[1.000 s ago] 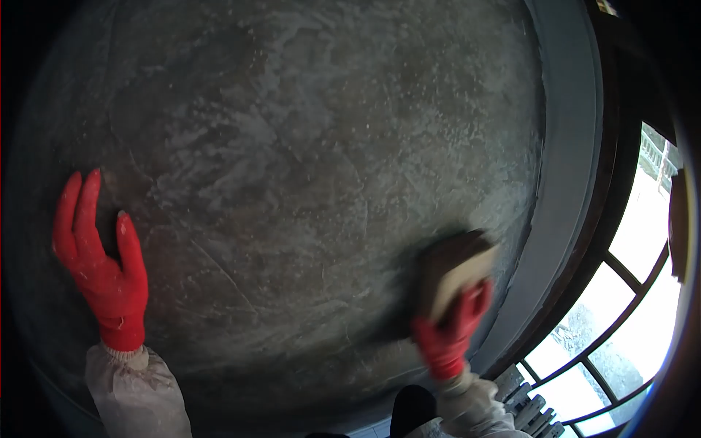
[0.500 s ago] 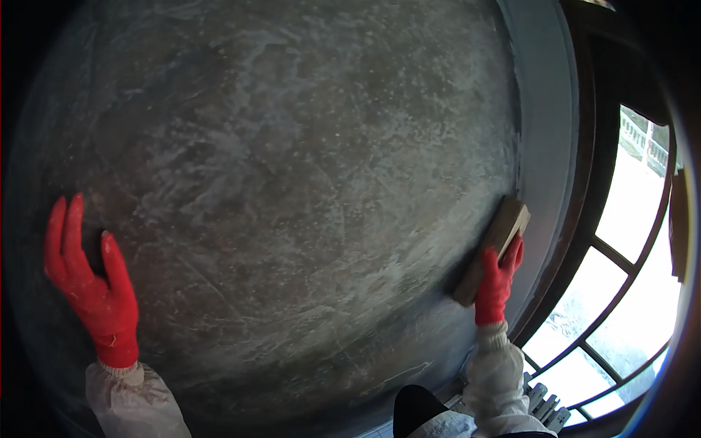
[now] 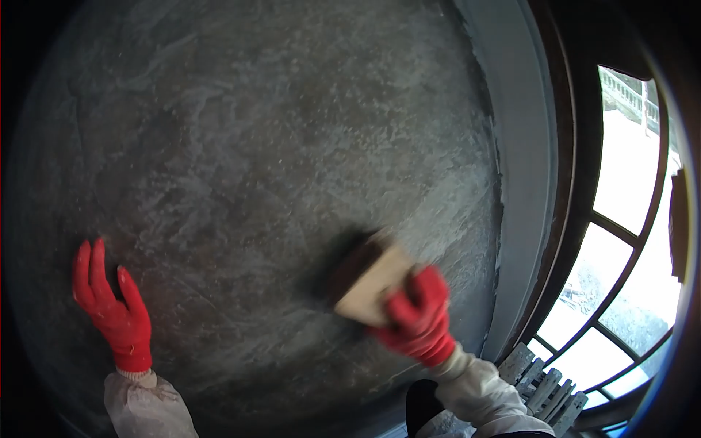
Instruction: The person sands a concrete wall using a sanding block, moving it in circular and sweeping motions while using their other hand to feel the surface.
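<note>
My right hand (image 3: 420, 317), in a red glove, grips a pale wooden sanding block (image 3: 376, 292) with a dark side. Motion blurs the block, which sits tilted over the lower middle of a mottled grey wall (image 3: 292, 146). My left hand (image 3: 113, 306), also gloved in red, is at the lower left with its fingers stretched upward and the thumb apart, over the wall and holding nothing. Both wrists come out of pale sleeves.
A smooth grey border strip (image 3: 518, 131) runs down the wall's right edge. Beyond it stands a dark-framed window (image 3: 628, 175) with bright light. Several grey slats (image 3: 544, 387) stand at the lower right, near my right forearm.
My right hand has swept the sanding block leftward from the wall's right edge toward the middle, turning it. My left hand appears slightly lower and further right; the view has shifted.
</note>
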{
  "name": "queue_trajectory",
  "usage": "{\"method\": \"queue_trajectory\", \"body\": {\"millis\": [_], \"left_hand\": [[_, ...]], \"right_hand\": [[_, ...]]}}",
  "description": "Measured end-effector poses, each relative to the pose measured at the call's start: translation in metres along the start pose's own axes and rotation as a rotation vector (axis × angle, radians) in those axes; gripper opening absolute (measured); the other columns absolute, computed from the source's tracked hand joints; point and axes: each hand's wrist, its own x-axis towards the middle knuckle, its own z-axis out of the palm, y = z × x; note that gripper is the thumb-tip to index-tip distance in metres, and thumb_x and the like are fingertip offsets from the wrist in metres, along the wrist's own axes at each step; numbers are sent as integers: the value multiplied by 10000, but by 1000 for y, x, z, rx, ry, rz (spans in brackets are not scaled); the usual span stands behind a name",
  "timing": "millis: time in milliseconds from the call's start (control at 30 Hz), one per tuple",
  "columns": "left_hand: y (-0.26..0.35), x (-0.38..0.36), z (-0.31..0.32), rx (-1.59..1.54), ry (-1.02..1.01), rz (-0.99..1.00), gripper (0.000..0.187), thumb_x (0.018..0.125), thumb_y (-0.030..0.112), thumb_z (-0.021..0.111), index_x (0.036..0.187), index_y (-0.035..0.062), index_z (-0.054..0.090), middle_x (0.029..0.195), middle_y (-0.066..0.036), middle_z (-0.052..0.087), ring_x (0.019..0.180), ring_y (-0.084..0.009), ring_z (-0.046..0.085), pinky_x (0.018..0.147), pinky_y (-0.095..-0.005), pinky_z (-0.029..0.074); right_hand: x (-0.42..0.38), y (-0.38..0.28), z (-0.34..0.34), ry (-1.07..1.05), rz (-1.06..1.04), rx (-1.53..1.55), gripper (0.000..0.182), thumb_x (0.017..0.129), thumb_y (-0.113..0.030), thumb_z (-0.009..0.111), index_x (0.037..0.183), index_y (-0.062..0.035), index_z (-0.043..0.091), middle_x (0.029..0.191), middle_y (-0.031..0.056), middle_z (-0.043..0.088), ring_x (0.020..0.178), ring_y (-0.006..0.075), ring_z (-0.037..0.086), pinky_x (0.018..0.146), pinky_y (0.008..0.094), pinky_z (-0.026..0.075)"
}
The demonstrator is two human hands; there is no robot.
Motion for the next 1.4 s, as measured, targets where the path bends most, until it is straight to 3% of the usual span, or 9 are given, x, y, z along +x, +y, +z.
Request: {"method": "queue_trajectory", "body": {"millis": [67, 200, 333, 433, 533, 633, 733, 1133, 1400], "left_hand": [[-1, -1, 2, -1, 18, -2, 408, 947, 144, 537, 1336, 24, 544, 1396, -170, 485, 1277, -329, 450, 1044, -439, 340], [1, -2, 3, 0, 10, -37, 417, 949, 130, 529, 1352, 25, 526, 1406, -162, 479, 1279, -331, 451, 1043, -438, 340], [0, -1, 3, 24, -4, -12, 421, 950, 123, 523, 1360, 29, 518, 1413, -156, 474, 1283, -331, 449, 1040, -438, 341], [-1, -2, 3, 27, -12, -14, 420, 949, 125, 521, 1358, 30, 521, 1416, -158, 471, 1285, -330, 448, 1040, -441, 340], [-7, -3, 3, 39, -24, 22, 416, 950, 124, 522, 1355, 28, 523, 1411, -161, 477, 1281, -330, 452, 1041, -442, 338], [-5, -3, 3, 34, -26, 11, 410, 951, 117, 521, 1350, 20, 525, 1400, -167, 487, 1278, -333, 457, 1041, -444, 338], [-4, -3, 4, 42, 2, 13, 404, 954, 113, 517, 1345, 8, 525, 1393, -176, 492, 1274, -343, 462, 1039, -448, 342], [-7, -5, 2, 114, -77, 11, 398, 1011, 169, 450, 1374, 14, 499, 1425, -182, 470, 1302, -345, 450, 1069, -448, 321], [-8, -4, 2, 110, -84, 22, 397, 1014, 162, 431, 1369, -5, 491, 1423, -192, 467, 1305, -353, 444, 1074, -450, 318]], "right_hand": [[-2, 47, -16, 6, 299, -53, 925, 556, -281, 858, 1365, -68, 465, 1435, 315, 328, 1264, 507, 417, 1019, 541, 402], [-2, 107, -12, 266, 605, -47, 899, 656, -197, 809, 1440, -32, 401, 1491, 325, 254, 1351, 502, 329, 1084, 501, 352], [12, 13, -14, 33, 335, -2, 900, 494, -234, 870, 1319, -90, 541, 1362, 317, 399, 1157, 467, 515, 937, 535, 459], [9, -35, 18, 44, -262, 115, 562, 576, -245, 775, 1125, -241, 659, 1113, 121, 529, 897, 301, 575, 727, 441, 512], [7, -24, 17, 36, -213, 193, 571, 564, -255, 778, 1122, -248, 656, 1128, 113, 532, 899, 308, 568, 704, 437, 507], [17, 23, -14, 28, 96, 49, 800, 454, -284, 850, 1210, -179, 610, 1227, 225, 486, 1050, 426, 515, 907, 588, 416], [21, 69, -22, 94, 295, -30, 929, 451, -290, 887, 1304, -131, 555, 1396, 294, 387, 1206, 509, 453, 993, 582, 390], [-13, 35, -8, 17, 41, 105, 739, 549, -351, 877, 1242, -323, 622, 1370, 154, 409, 1087, 400, 547, 834, 483, 499], [-19, 122, -35, 78, 373, -33, 990, 455, -305, 904, 1364, -191, 529, 1474, 370, 260, 1198, 489, 471, 961, 556, 408]]}}
